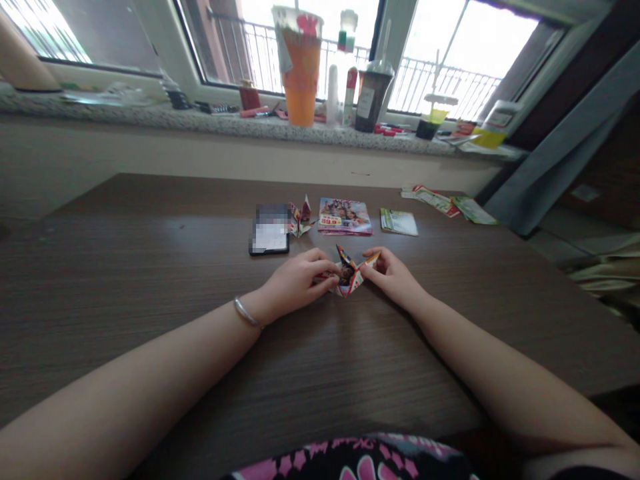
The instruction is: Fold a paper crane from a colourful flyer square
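Observation:
Between my two hands is a folded paper crane (349, 280) made of colourful printed paper, with pointed parts sticking up and out. My left hand (310, 275) pinches its left side, thumb and fingers closed on the paper. With thumb and forefinger, my right hand (387, 272) grips the pointed part on the right. Just beyond, a second folded paper crane (301, 219) stands against a dark-framed phone (271, 230) whose screen is blurred. A stack of printed leaflets (345, 217) lies behind my hands.
A small green-and-white packet (399, 222) and several paper strips (435, 200) lie at the back right of the brown table (150, 280). Along the window sill (225, 123) stand a tall orange drink cup (301, 73), a dark drink cup (373, 97) and several bottles.

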Tool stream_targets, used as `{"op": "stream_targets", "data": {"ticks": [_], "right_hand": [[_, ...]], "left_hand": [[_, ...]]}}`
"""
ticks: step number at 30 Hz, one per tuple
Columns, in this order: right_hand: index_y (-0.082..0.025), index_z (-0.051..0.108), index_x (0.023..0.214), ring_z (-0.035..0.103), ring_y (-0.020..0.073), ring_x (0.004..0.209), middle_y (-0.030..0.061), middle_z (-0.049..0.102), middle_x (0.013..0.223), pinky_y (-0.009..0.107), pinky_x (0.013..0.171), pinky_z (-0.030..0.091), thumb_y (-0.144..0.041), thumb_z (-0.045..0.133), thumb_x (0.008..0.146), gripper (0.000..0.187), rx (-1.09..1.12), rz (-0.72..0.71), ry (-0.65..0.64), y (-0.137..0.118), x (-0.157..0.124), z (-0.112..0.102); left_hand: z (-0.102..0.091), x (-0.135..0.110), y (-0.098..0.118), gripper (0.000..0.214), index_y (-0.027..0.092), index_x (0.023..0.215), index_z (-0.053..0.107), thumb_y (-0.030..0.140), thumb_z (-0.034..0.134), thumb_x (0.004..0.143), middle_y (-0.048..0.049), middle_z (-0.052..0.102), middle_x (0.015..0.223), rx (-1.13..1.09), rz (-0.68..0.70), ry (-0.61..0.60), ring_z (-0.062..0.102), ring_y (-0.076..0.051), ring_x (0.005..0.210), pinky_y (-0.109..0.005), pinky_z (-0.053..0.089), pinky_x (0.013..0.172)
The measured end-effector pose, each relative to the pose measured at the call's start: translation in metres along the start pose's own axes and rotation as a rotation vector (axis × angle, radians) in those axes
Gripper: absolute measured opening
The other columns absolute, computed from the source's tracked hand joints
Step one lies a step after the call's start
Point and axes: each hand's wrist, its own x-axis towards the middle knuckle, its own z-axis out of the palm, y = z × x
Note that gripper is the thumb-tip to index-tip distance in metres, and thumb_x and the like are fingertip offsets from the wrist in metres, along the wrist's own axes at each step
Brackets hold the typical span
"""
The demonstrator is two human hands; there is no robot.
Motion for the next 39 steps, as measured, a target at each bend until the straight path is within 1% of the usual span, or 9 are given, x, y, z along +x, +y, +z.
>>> {"op": "stream_targets", "data": {"ticks": [4, 11, 16, 20, 26, 31, 34, 37, 39], "right_hand": [[-0.022, 0.049, 0.099, 0.052, 0.0130, 0.061, -0.0032, 0.057, 0.075, 0.027, 0.060, 0.041, -0.038, 0.064, 0.073, 0.034, -0.032, 0.014, 0.015, -0.0012, -0.0009, 0.0006], [-0.022, 0.050, 0.098, 0.048, 0.0126, 0.059, -0.0029, 0.056, 0.075, 0.026, 0.058, 0.039, -0.035, 0.063, 0.072, 0.032, -0.114, 0.005, 0.030, -0.0035, -0.0023, -0.0002], [-0.022, 0.050, 0.096, 0.052, 0.0135, 0.062, -0.0018, 0.058, 0.078, 0.027, 0.061, 0.042, -0.036, 0.064, 0.072, 0.031, -0.118, -0.006, 0.028, -0.0020, -0.0016, -0.0002], [-0.022, 0.049, 0.090, 0.051, 0.0134, 0.060, -0.0034, 0.056, 0.073, 0.027, 0.059, 0.041, -0.035, 0.064, 0.072, 0.027, -0.162, 0.000, 0.049, -0.0033, -0.0021, 0.0000], [-0.022, 0.048, 0.087, 0.051, 0.0142, 0.060, -0.0029, 0.056, 0.073, 0.028, 0.060, 0.042, -0.035, 0.063, 0.072, 0.025, -0.191, -0.006, 0.057, -0.0048, -0.0024, -0.0008], [-0.022, 0.048, 0.088, 0.051, 0.0142, 0.059, -0.0044, 0.054, 0.068, 0.027, 0.058, 0.040, -0.034, 0.063, 0.071, 0.025, -0.204, 0.014, 0.076, -0.0040, -0.0019, -0.0009], [-0.023, 0.048, 0.088, 0.048, 0.0136, 0.056, -0.0054, 0.051, 0.065, 0.027, 0.055, 0.039, -0.036, 0.064, 0.071, 0.027, -0.201, 0.022, 0.089, -0.0045, -0.0020, -0.0009], [-0.023, 0.048, 0.088, 0.048, 0.0136, 0.056, -0.0050, 0.052, 0.065, 0.026, 0.054, 0.038, -0.041, 0.063, 0.072, 0.028, -0.168, 0.027, 0.096, -0.0043, -0.0020, -0.0013], [-0.023, 0.048, 0.089, 0.048, 0.0140, 0.055, -0.0050, 0.052, 0.064, 0.026, 0.053, 0.037, -0.045, 0.062, 0.073, 0.030, -0.159, 0.031, 0.112, -0.0031, -0.0018, -0.0016]], "left_hand": [[-0.0009, 0.0004, -0.0002, 0.025, 0.023, 0.111, 0.064, 0.029, 0.055, 0.088, -0.0057, 0.058, 0.102, 0.012, 0.009, -0.028, 0.058, -0.017, 0.090, -0.030, 0.048, 0.080], [0.0031, 0.0005, -0.0026, 0.025, 0.022, 0.109, 0.065, 0.024, 0.056, 0.086, -0.0059, 0.059, 0.102, 0.046, -0.010, -0.007, 0.058, -0.018, 0.091, -0.031, 0.048, 0.080], [0.0045, 0.0002, -0.0022, 0.025, 0.022, 0.109, 0.063, 0.024, 0.057, 0.084, -0.0058, 0.057, 0.103, 0.061, -0.096, 0.024, 0.058, -0.018, 0.091, -0.031, 0.049, 0.080], [0.0047, -0.0003, -0.0031, 0.025, 0.021, 0.108, 0.062, 0.027, 0.057, 0.084, -0.0048, 0.056, 0.103, 0.085, -0.167, 0.053, 0.058, -0.019, 0.091, -0.032, 0.049, 0.081], [0.0041, -0.0008, -0.0060, 0.021, 0.021, 0.102, 0.063, 0.027, 0.055, 0.083, -0.0047, 0.056, 0.101, 0.115, -0.212, 0.030, 0.058, -0.019, 0.089, -0.033, 0.049, 0.079], [0.0039, 0.0013, -0.0060, 0.018, 0.019, 0.097, 0.063, 0.020, 0.055, 0.081, -0.0046, 0.057, 0.099, -0.004, -0.182, 0.051, 0.057, -0.018, 0.090, -0.033, 0.048, 0.082], [0.0050, 0.0038, -0.0060, 0.017, 0.017, 0.092, 0.061, 0.013, 0.055, 0.076, -0.0033, 0.057, 0.093, -0.133, -0.190, 0.138, 0.056, -0.017, 0.089, -0.032, 0.048, 0.081], [0.0073, 0.0052, -0.0067, 0.014, 0.016, 0.087, 0.060, 0.013, 0.055, 0.074, -0.0028, 0.056, 0.091, -0.282, -0.232, 0.224, 0.056, -0.015, 0.082, -0.029, 0.048, 0.075], [0.0087, 0.0049, -0.0068, 0.010, 0.016, 0.084, 0.057, 0.014, 0.055, 0.075, -0.0026, 0.056, 0.090, -0.423, -0.270, 0.249, 0.056, -0.014, 0.079, -0.028, 0.048, 0.072]]}}
